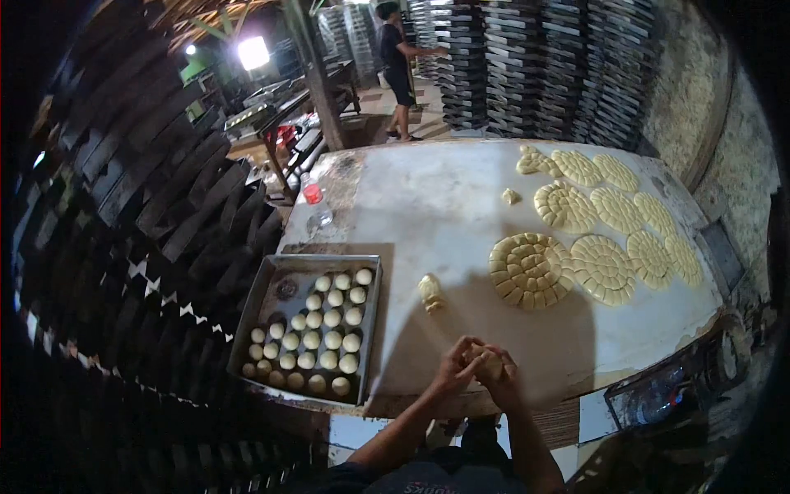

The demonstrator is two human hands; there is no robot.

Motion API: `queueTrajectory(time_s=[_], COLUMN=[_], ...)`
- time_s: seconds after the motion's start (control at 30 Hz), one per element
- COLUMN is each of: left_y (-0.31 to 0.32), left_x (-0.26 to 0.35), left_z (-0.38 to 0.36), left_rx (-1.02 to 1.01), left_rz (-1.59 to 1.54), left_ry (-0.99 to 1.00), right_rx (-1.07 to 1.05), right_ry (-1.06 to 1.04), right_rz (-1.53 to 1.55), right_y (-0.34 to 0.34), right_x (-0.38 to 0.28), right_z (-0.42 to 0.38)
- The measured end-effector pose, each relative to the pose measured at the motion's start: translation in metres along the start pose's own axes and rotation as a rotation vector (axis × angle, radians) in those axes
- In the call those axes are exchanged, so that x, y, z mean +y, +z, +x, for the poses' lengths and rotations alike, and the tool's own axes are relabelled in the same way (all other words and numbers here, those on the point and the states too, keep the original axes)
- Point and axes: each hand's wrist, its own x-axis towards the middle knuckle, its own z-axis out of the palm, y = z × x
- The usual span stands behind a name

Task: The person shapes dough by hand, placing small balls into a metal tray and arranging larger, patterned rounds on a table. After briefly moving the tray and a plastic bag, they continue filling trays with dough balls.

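My left hand (457,364) and my right hand (499,375) are pressed together above the near edge of the table, fingers curled around each other. Whatever lies between the palms is hidden. Just beyond them a small lump of pale dough (430,294) rests on the tabletop. To the left, a square metal tray (374,329) holds several round dough balls (332,319) in rows, its upper left part showing bare metal. On the right lie several flat dough discs cut into segments, the nearest large one (531,270) having a ring pattern.
The pale table (428,198) carries a red-capped clear bottle (319,206) and a small dough scrap (511,196). Stacks of dark trays (535,74) line the back; more dark stacks (123,165) crowd the left. A person (397,70) stands by the back stacks.
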Motion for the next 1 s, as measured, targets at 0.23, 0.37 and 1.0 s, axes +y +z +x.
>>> queueTrajectory(time_s=[0.23,0.37,1.0], left_y=[-0.077,-0.059,-0.005], left_x=[0.011,-0.037,-0.113], left_z=[-0.026,-0.039,-0.039], left_rx=[0.476,0.703,-0.144], left_rz=[0.706,0.496,1.332], left_ry=[0.264,0.023,0.286], right_rx=[-0.242,0.201,-0.467], right_ry=[0.001,-0.049,-0.417], right_rz=[-0.582,-0.573,-1.062], right_y=[-0.040,-0.112,-0.236], right_x=[-0.023,0.011,0.130], right_z=[-0.001,0.005,0.006])
